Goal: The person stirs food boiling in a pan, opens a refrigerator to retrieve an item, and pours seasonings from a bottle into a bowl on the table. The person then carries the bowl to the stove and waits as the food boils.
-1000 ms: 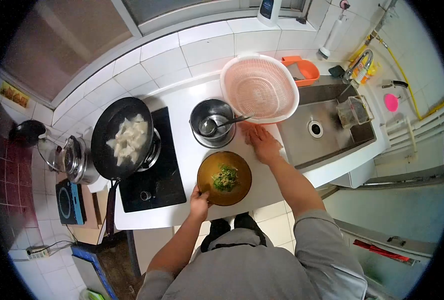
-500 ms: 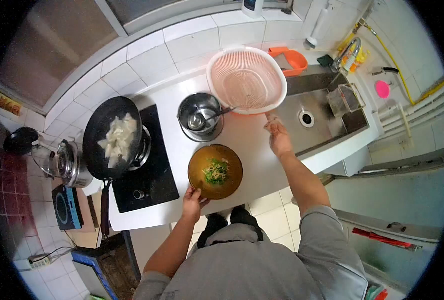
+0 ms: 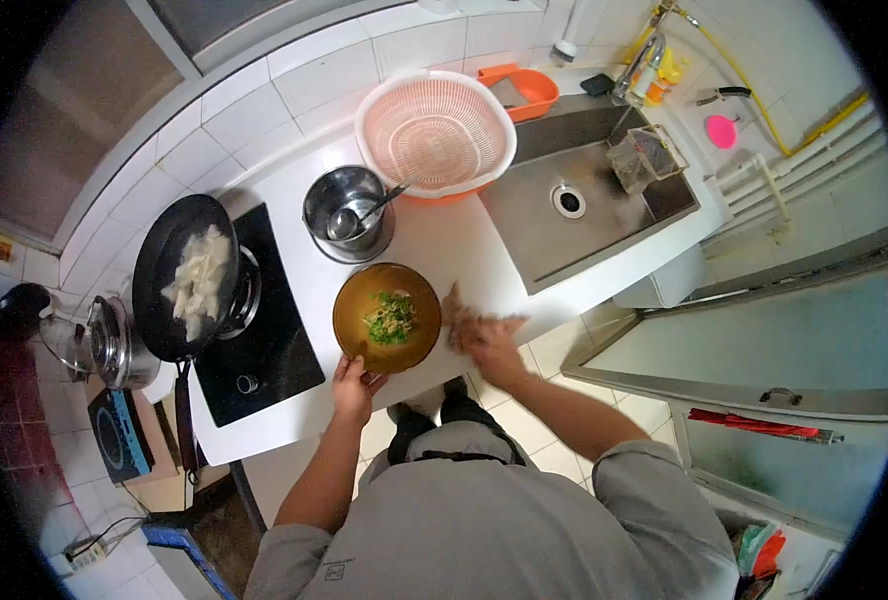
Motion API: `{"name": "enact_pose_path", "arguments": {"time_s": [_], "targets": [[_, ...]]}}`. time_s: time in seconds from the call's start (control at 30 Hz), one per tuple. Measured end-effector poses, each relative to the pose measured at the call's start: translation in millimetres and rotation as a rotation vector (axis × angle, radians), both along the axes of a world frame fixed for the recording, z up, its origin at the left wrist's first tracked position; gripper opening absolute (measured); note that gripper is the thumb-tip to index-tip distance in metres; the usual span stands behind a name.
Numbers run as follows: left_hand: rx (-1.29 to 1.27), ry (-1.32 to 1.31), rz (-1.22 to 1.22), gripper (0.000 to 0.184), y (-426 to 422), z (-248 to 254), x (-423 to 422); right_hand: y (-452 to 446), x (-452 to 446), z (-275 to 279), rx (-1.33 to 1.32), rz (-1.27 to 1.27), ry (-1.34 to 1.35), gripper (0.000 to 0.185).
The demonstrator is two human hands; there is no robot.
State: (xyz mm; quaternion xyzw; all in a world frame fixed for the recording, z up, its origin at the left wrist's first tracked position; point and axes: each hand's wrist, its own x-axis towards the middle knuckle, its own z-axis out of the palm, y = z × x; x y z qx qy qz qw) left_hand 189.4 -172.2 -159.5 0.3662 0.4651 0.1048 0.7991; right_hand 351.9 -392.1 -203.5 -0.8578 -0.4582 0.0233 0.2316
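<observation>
An amber bowl (image 3: 350,312) with chopped greens in the bottom stands near the counter's front edge. My left hand (image 3: 356,388) grips its lower left rim. To the right of the bowl, my right hand (image 3: 492,345) is closed on a crumpled brownish cloth (image 3: 456,312), blurred by motion, on the counter. Behind the bowl is a metal pot (image 3: 326,190) with a ladle (image 3: 344,223) leaning in it. On the left, a black pan (image 3: 164,250) holds pale pieces over the stove (image 3: 264,350).
A white and pink colander (image 3: 434,135) stands at the back, beside an orange basket (image 3: 536,92). The steel sink (image 3: 534,215) is on the right, with a wire strainer (image 3: 644,160) at its far side. A lidded pot (image 3: 124,345) stands at the far left.
My right hand has moved from beside the colander and sink to the counter's front edge, bringing the cloth with it. My left hand stays on the bowl. The view has shifted to the right.
</observation>
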Motion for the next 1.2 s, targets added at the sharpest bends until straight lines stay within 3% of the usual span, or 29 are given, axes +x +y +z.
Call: {"name": "enact_pose_path", "arguments": {"time_s": [0.03,0.07,0.13,0.17,0.27,0.33,0.5,0.6,0.77,0.8,0.83,0.87,0.93,1.03,1.2], "targets": [[0.01,0.007,-0.006,0.036,0,1,0,-8,-15,0,-0.056,0.066,-0.064,0.025],[0.012,0.005,-0.033,0.034,-1,-1,-2,-14,-21,-9,0.003,0.08,0.181,0.022],[0.03,-0.009,-0.062,0.029,2,-7,-4,-23,-7,34,0.088,0.088,0.406,0.021],[0.046,0.017,-0.037,0.028,1,-1,-2,-30,7,23,0.136,0.104,0.421,0.021],[0.043,-0.018,-0.017,0.032,6,-18,-11,-59,46,31,0.106,0.107,0.117,0.026],[0.054,0.042,0.031,0.037,-2,-6,-12,-92,75,-29,-0.004,-0.188,0.086,0.033],[0.065,0.009,-0.031,0.04,-6,-1,-28,-105,132,20,-0.183,-0.734,0.302,0.037],[0.052,0.048,0.007,0.04,-11,1,-37,-126,163,1,-0.231,-0.834,0.116,0.038],[0.007,0.053,-0.013,0.041,-15,-3,-50,-121,137,-14,-0.252,-0.687,0.059,0.041],[-0.017,0.015,-0.014,0.04,-13,-12,-55,-123,130,-30,-0.15,-0.59,0.096,0.04],[-0.034,0.027,-0.055,0.038,-12,-15,-58,-126,121,-82,0.14,-0.519,-0.156,0.045],[-0.057,0.034,-0.093,0.037,-12,-18,-55,-124,101,-68,-0.029,-0.489,-0.159,0.049],[-0.02,0.135,-0.236,0.036,-22,-8,-45,-122,95,-69,0.046,-0.6,0.163,0.053],[0.049,0.186,-0.467,0.034,-37,-7,-33,-131,117,-39,-0.157,-0.492,0.091,0.054],[0.196,0.221,-0.72,0.03,-59,8,1,-168,190,-38,-0.201,-0.689,0.155,0.053]]}}
